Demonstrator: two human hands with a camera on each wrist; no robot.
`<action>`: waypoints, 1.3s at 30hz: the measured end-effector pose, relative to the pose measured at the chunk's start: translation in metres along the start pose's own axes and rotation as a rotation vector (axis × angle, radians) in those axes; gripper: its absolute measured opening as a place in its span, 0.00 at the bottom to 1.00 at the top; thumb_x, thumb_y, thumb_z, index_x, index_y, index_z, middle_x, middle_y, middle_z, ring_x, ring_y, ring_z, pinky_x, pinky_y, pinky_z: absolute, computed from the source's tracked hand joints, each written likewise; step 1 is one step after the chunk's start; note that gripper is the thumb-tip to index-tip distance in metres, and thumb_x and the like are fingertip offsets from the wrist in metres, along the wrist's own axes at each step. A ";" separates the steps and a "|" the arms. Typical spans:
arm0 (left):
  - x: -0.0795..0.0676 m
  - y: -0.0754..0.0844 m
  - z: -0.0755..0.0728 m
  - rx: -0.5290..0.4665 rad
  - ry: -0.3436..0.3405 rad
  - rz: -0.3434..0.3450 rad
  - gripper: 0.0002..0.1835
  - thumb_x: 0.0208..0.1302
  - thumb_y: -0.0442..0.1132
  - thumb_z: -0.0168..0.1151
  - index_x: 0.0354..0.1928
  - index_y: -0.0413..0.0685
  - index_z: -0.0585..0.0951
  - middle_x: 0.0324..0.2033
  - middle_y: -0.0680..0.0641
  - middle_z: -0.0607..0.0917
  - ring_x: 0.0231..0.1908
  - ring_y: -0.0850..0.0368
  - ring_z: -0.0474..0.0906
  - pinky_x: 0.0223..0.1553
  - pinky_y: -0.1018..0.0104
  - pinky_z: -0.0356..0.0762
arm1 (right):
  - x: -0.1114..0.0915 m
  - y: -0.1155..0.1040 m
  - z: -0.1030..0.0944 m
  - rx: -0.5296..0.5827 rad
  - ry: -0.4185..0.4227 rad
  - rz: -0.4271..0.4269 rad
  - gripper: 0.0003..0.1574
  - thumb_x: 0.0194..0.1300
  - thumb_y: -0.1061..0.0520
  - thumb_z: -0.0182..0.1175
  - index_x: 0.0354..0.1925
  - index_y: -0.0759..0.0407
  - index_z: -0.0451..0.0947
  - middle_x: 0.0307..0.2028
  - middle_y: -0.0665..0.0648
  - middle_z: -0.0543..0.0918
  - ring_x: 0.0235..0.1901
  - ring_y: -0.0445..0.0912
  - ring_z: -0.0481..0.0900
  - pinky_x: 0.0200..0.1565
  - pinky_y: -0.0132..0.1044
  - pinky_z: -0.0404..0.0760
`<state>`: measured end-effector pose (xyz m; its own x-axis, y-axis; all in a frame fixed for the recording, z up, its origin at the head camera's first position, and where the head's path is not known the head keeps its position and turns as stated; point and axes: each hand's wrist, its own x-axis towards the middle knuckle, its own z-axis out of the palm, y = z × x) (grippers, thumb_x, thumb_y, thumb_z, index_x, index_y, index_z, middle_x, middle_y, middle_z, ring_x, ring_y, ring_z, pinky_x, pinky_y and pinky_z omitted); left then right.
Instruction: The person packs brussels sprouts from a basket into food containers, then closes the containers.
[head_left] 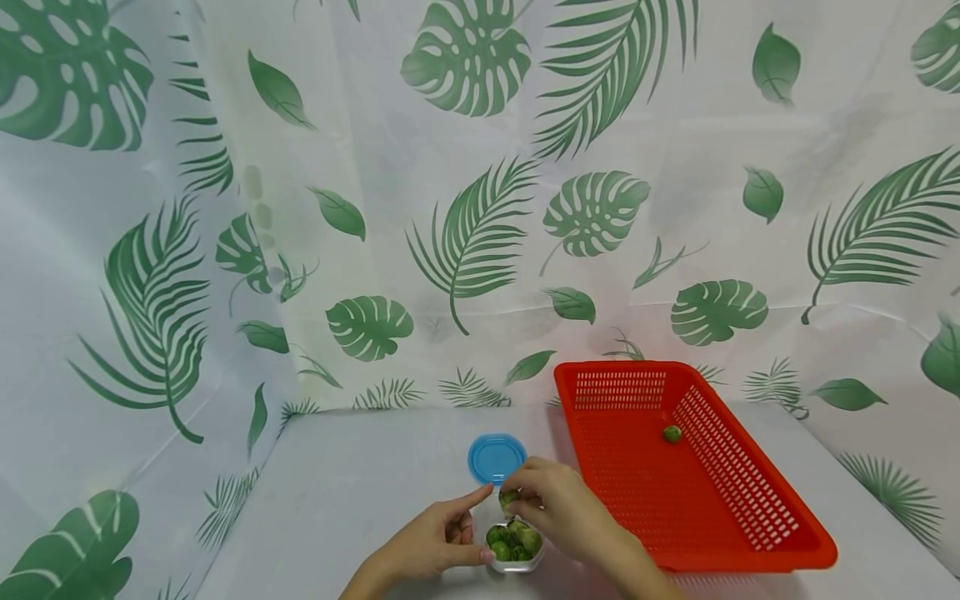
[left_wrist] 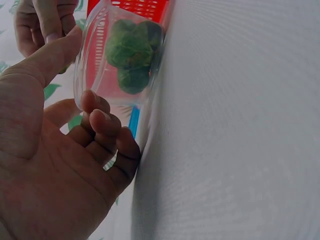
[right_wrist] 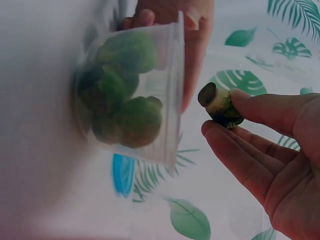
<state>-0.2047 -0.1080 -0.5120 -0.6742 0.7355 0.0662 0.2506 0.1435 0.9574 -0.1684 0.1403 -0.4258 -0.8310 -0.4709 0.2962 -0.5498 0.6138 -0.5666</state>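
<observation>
Several Brussels sprouts (head_left: 510, 543) fill a small clear plastic container (head_left: 516, 567) near the table's front. My left hand (head_left: 427, 540) steadies the container from its left side, thumb on the rim and other fingers bent close to its wall, the index finger stretched forward. Above the far side of the container, my right hand (head_left: 558, 504) pinches one Brussels sprout (right_wrist: 222, 107) between thumb and fingertips. In the right wrist view its pale cut stem end points toward the container.
A blue lid (head_left: 497, 458) lies flat on the white table just beyond the container. To the right stands a large red plastic basket (head_left: 630, 500) with perforated walls, one Brussels sprout (head_left: 672, 433) inside it. Leaf-printed sheeting (head_left: 465, 358) encloses the back and sides.
</observation>
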 end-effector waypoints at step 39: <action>0.000 -0.002 -0.002 -0.005 -0.018 0.009 0.45 0.70 0.42 0.71 0.82 0.46 0.58 0.30 0.57 0.76 0.22 0.70 0.63 0.25 0.77 0.63 | 0.005 0.005 0.027 -0.084 -0.038 -0.058 0.07 0.63 0.61 0.74 0.41 0.57 0.91 0.37 0.49 0.90 0.35 0.33 0.84 0.37 0.28 0.83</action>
<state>-0.2064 -0.1091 -0.5135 -0.6593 0.7486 0.0693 0.2531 0.1342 0.9581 -0.1725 0.1237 -0.4479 -0.7943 -0.5303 0.2964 -0.6037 0.6345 -0.4826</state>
